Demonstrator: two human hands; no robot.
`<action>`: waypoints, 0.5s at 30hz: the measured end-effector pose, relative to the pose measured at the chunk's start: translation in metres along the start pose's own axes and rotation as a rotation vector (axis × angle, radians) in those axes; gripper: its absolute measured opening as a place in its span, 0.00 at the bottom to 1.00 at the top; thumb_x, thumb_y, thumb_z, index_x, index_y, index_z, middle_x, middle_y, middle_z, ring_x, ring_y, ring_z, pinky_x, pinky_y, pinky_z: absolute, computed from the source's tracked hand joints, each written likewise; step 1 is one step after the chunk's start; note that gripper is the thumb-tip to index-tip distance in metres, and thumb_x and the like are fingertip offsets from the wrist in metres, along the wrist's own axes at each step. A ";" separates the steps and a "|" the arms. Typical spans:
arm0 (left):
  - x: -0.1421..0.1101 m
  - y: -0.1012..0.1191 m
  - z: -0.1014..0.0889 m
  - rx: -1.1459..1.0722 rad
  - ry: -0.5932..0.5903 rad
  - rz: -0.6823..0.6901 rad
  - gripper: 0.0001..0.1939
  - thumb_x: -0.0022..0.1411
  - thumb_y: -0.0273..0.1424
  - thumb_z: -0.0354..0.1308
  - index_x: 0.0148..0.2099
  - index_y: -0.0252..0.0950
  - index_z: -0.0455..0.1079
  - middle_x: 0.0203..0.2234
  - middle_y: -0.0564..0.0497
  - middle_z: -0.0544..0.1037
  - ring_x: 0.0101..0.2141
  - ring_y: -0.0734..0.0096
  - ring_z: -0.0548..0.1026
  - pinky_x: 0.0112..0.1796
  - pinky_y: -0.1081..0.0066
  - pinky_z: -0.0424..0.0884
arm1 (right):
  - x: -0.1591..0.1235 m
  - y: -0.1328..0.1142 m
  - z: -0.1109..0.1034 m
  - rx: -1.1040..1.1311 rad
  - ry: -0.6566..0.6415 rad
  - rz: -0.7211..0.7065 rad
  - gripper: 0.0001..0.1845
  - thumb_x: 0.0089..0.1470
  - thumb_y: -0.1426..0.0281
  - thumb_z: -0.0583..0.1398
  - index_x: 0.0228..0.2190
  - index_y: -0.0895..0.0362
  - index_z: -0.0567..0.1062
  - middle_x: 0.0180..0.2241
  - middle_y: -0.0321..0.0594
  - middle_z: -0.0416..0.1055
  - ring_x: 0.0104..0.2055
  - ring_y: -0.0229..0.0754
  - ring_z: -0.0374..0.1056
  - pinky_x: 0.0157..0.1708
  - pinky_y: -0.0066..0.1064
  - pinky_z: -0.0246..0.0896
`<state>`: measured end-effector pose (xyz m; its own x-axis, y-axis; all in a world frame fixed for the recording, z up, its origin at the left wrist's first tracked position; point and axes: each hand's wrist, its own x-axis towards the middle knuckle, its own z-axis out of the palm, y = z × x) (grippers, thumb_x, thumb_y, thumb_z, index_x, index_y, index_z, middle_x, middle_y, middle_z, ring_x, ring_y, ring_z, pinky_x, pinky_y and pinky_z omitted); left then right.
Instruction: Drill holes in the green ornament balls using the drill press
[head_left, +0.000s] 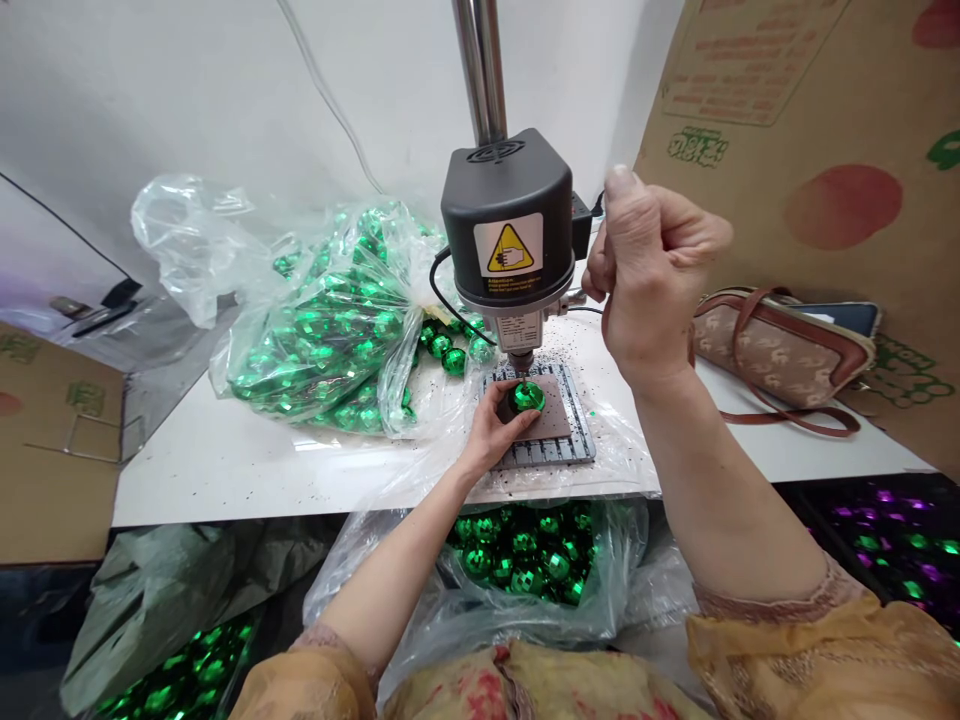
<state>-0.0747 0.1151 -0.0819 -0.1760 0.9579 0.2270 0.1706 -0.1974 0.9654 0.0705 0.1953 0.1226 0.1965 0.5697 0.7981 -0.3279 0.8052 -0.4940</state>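
The fingers of my left hand (pixel 491 428) are curled around a shiny green faceted ball (pixel 528 397). Beneath the ball lies a flat brown board (pixel 551 420) on the slotted grey base plate (pixel 583 440) of a small drill press. The dark drill press head (pixel 506 220) stands directly above, and its chuck (pixel 520 360) points down at the ball; the bit's tip is hard to make out. To the right of the head, my right hand (pixel 637 265) is raised and closed in a fist at the lever side, where the lever itself is mostly hidden.
Left of the press, a clear plastic bag (pixel 322 340) bulges with green balls, several loose ones (pixel 453 360) beside it. Below the table edge hangs an open bag of green balls (pixel 525 550). A patterned handbag (pixel 780 345) and a large cardboard box (pixel 817 130) stand at right. Dark shavings speckle the white table (pixel 225 470).
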 end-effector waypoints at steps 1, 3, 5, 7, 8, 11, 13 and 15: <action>0.000 0.000 0.000 0.001 0.003 0.001 0.30 0.56 0.46 0.73 0.54 0.37 0.68 0.48 0.44 0.79 0.50 0.57 0.77 0.55 0.56 0.72 | -0.002 -0.001 0.000 0.008 0.009 -0.010 0.33 0.59 0.50 0.63 0.16 0.55 0.57 0.15 0.29 0.46 0.16 0.30 0.42 0.18 0.33 0.38; 0.000 -0.001 0.000 0.001 0.004 0.002 0.30 0.56 0.45 0.73 0.54 0.37 0.68 0.48 0.44 0.79 0.50 0.57 0.77 0.55 0.56 0.72 | -0.008 -0.001 -0.002 0.017 0.037 -0.041 0.32 0.61 0.55 0.63 0.16 0.55 0.57 0.15 0.29 0.47 0.16 0.30 0.42 0.19 0.33 0.37; 0.000 -0.001 0.000 -0.004 -0.001 -0.001 0.30 0.56 0.45 0.73 0.54 0.37 0.68 0.49 0.43 0.79 0.51 0.56 0.77 0.55 0.56 0.71 | -0.015 -0.001 -0.003 0.004 0.067 -0.070 0.31 0.64 0.60 0.63 0.16 0.56 0.57 0.15 0.30 0.48 0.16 0.30 0.43 0.19 0.34 0.37; -0.001 -0.001 0.000 -0.008 -0.011 -0.003 0.30 0.57 0.45 0.73 0.55 0.37 0.68 0.49 0.43 0.78 0.51 0.56 0.77 0.56 0.56 0.71 | -0.023 -0.001 -0.006 -0.015 0.085 -0.081 0.30 0.65 0.64 0.62 0.15 0.56 0.57 0.15 0.30 0.48 0.17 0.30 0.45 0.20 0.34 0.37; -0.001 -0.001 0.000 -0.006 -0.013 -0.001 0.30 0.57 0.44 0.73 0.55 0.37 0.68 0.49 0.43 0.78 0.51 0.56 0.77 0.56 0.56 0.71 | -0.027 0.000 -0.007 -0.022 0.093 -0.090 0.31 0.65 0.65 0.61 0.15 0.57 0.57 0.15 0.30 0.48 0.17 0.30 0.46 0.21 0.34 0.37; -0.001 0.001 0.000 0.013 -0.014 0.012 0.29 0.57 0.44 0.72 0.55 0.37 0.68 0.49 0.43 0.78 0.51 0.57 0.77 0.55 0.56 0.71 | -0.037 0.002 -0.011 -0.039 0.100 -0.130 0.32 0.66 0.64 0.60 0.15 0.57 0.54 0.15 0.31 0.47 0.17 0.29 0.48 0.22 0.33 0.37; -0.001 0.001 -0.001 0.021 -0.012 0.014 0.29 0.57 0.44 0.72 0.55 0.37 0.68 0.49 0.43 0.79 0.51 0.57 0.77 0.55 0.56 0.71 | -0.042 0.005 -0.013 -0.049 0.101 -0.152 0.33 0.66 0.63 0.60 0.15 0.57 0.52 0.15 0.31 0.47 0.17 0.30 0.47 0.22 0.34 0.36; -0.001 0.001 -0.001 0.023 -0.008 0.013 0.29 0.57 0.45 0.72 0.55 0.37 0.68 0.49 0.43 0.79 0.51 0.57 0.77 0.55 0.56 0.71 | -0.045 0.008 -0.015 -0.058 0.100 -0.162 0.33 0.66 0.62 0.60 0.16 0.57 0.51 0.15 0.31 0.46 0.16 0.30 0.46 0.21 0.35 0.35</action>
<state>-0.0749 0.1136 -0.0806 -0.1660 0.9570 0.2380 0.1948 -0.2048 0.9592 0.0731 0.1785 0.0781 0.3343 0.4434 0.8317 -0.2317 0.8940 -0.3835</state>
